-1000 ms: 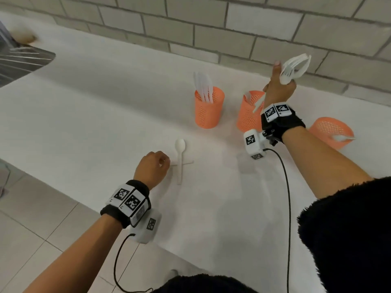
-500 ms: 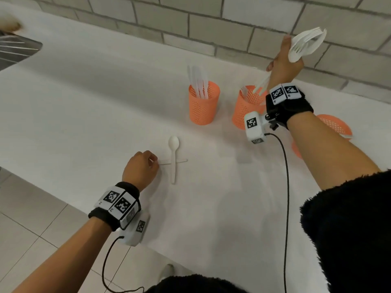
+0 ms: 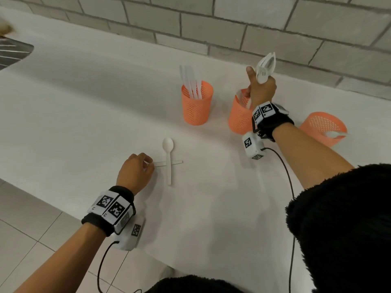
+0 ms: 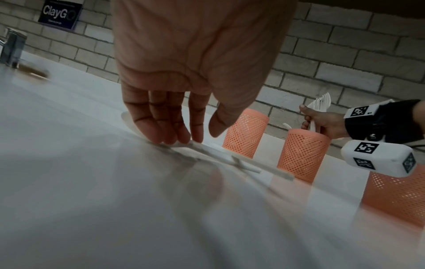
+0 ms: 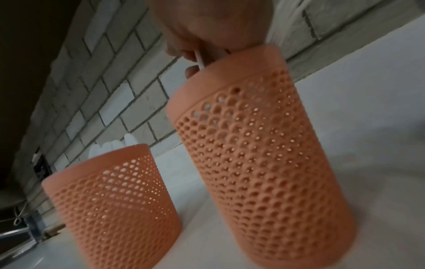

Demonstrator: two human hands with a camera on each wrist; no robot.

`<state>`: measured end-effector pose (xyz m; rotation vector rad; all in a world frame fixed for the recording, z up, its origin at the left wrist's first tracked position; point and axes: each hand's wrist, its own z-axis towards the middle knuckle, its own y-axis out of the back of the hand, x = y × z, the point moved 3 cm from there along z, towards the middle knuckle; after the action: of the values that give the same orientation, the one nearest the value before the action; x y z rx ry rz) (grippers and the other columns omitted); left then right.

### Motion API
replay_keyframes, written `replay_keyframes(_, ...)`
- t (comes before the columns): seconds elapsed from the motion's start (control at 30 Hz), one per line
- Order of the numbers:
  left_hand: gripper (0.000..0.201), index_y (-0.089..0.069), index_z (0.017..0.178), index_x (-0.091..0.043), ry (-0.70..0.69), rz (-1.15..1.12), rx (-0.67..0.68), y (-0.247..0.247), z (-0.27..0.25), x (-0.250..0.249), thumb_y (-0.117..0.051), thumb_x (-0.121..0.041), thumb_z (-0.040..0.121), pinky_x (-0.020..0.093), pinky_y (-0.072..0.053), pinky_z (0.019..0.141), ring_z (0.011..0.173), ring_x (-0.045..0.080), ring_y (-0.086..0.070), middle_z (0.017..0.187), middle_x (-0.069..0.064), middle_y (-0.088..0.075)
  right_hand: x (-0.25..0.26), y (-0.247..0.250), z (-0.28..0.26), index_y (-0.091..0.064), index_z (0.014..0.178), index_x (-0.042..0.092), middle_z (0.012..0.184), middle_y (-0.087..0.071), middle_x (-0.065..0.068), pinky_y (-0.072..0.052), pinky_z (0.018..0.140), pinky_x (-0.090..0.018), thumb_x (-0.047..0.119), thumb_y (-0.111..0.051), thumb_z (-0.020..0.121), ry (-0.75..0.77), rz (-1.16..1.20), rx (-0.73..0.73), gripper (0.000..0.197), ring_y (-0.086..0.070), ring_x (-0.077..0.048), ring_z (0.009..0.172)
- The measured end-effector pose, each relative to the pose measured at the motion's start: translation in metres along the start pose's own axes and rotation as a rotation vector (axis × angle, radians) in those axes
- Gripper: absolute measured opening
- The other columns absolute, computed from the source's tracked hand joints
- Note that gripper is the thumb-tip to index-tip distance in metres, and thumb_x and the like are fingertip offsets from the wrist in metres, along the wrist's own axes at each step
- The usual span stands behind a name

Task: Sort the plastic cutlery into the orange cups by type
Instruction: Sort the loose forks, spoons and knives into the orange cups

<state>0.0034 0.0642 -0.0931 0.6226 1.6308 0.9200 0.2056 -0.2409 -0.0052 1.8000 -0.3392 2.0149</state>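
Three orange mesh cups stand on the white counter point(image 3: 84, 115). The left cup point(image 3: 196, 104) point(image 5: 112, 196) holds several white knives point(image 3: 190, 81). My right hand point(image 3: 261, 89) grips a bundle of white forks point(image 3: 265, 66) point(image 4: 320, 103), tines up, with the handles dipping into the middle cup point(image 3: 240, 117) point(image 5: 260, 154). The right cup point(image 3: 323, 127) holds a white spoon point(image 3: 336, 134). Nearer me, a white spoon point(image 3: 168, 161) lies across a thin white piece point(image 3: 177, 162). My left hand point(image 3: 135, 172) touches that piece's left end with its fingertips point(image 4: 174, 138), thumb apart.
A metal sink point(image 3: 12, 53) with a tap point(image 4: 13, 47) sits at the far left. A grey brick wall point(image 3: 275, 24) backs the counter. The counter's front edge runs diagonally past my left wrist, with tiled floor point(image 3: 27, 229) below. Wrist camera cables hang by both arms.
My right hand has come down with the fork bundle, so the handles now reach into the middle cup. My left hand has stayed at the end of the crossed piece.
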Motion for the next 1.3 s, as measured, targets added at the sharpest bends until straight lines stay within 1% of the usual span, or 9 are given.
replay_keyframes(0.1,0.019,-0.061,0.103,-0.007,-0.014,0.0,0.01,-0.002,0.002,-0.002,-0.052,-0.016,0.089,0.028,-0.04,0.071,0.08,0.023,-0.057,0.098,0.015,-0.062,-0.006,0.007,-0.005,-0.045,0.052,0.019,0.036,-0.05,0.006,-0.047,0.053,-0.027,0.046,-0.068,0.079,-0.009,-0.085,0.004,0.044,-0.05,-0.004,0.034)
replay_keyframes(0.3,0.02,-0.061,0.103,-0.006,-0.033,0.019,0.034,-0.003,0.005,-0.005,-0.053,-0.016,0.089,0.029,-0.04,0.071,0.081,0.023,-0.055,0.099,0.016,-0.063,-0.012,0.02,-0.02,-0.049,0.061,0.022,0.064,-0.06,-0.001,-0.05,0.066,-0.029,0.037,-0.07,0.079,-0.015,-0.207,-0.032,0.032,-0.058,-0.013,0.057)
replay_keyframes(0.37,0.021,-0.061,0.104,-0.006,-0.033,0.022,0.041,-0.002,0.003,-0.007,-0.053,-0.016,0.088,0.029,-0.04,0.071,0.081,0.024,-0.055,0.1,0.016,-0.062,-0.008,0.024,-0.025,-0.06,0.077,0.012,0.08,-0.066,-0.008,-0.053,0.074,-0.033,0.027,-0.072,0.078,-0.012,-0.229,-0.043,0.02,-0.063,-0.022,0.072)
replay_keyframes(0.47,0.022,-0.061,0.106,-0.005,-0.036,0.03,0.039,0.001,0.0,-0.01,-0.053,-0.015,0.089,0.028,-0.038,0.072,0.081,0.021,-0.051,0.102,0.016,-0.059,0.0,0.025,-0.028,-0.061,0.105,0.0,0.105,-0.068,-0.015,-0.051,0.08,-0.029,0.018,-0.072,0.077,0.002,-0.296,-0.039,0.035,-0.065,-0.027,0.094)
replay_keyframes(0.7,0.021,-0.062,0.105,-0.006,-0.069,0.01,-0.033,0.011,-0.007,-0.02,-0.051,-0.015,0.09,0.027,-0.036,0.07,0.08,0.018,-0.05,0.101,0.013,-0.061,0.012,0.024,-0.028,-0.05,0.123,0.012,0.095,-0.058,-0.005,-0.043,0.074,-0.021,0.019,-0.073,0.074,0.073,-0.363,0.086,0.054,-0.054,-0.015,0.085)
replay_keyframes(0.9,0.019,-0.061,0.104,-0.006,-0.018,-0.037,-0.062,0.017,-0.015,-0.022,-0.051,-0.013,0.089,0.026,-0.037,0.07,0.079,0.018,-0.05,0.094,0.009,-0.063,0.038,0.017,-0.051,-0.061,0.111,0.01,0.113,-0.057,-0.012,-0.037,0.088,-0.028,0.031,-0.066,0.076,0.502,-0.446,-0.063,0.041,-0.051,-0.025,0.11)
replay_keyframes(1.03,0.018,-0.061,0.102,-0.008,0.068,-0.052,-0.058,0.017,-0.02,-0.019,-0.051,-0.014,0.089,0.026,-0.038,0.069,0.077,0.02,-0.052,0.083,0.002,-0.057,0.045,-0.017,-0.096,-0.067,0.092,0.011,0.101,-0.061,-0.011,-0.044,0.077,-0.03,0.028,-0.064,0.082,0.557,-0.528,0.36,0.02,-0.057,-0.02,0.087)
replay_keyframes(1.17,0.016,-0.061,0.098,-0.007,0.092,-0.034,-0.041,0.015,-0.026,-0.016,-0.051,-0.017,0.089,0.027,-0.038,0.068,0.075,0.021,-0.052,0.084,0.005,-0.061,0.015,-0.058,-0.153,-0.067,0.082,0.006,0.085,-0.068,-0.005,-0.048,0.069,-0.031,0.059,-0.065,0.075,0.427,-1.002,0.882,0.053,-0.062,-0.022,0.079)
replay_keyframes(1.3,0.017,-0.061,0.095,-0.007,0.105,-0.021,-0.039,0.017,-0.034,-0.009,-0.051,-0.018,0.088,0.028,-0.04,0.069,0.077,0.023,-0.052,0.091,0.009,-0.065,-0.015,-0.08,-0.196,-0.04,0.06,0.011,0.06,-0.042,0.001,-0.032,0.053,-0.027,0.068,-0.066,0.067,0.394,-1.256,1.029,0.063,-0.045,-0.02,0.062)
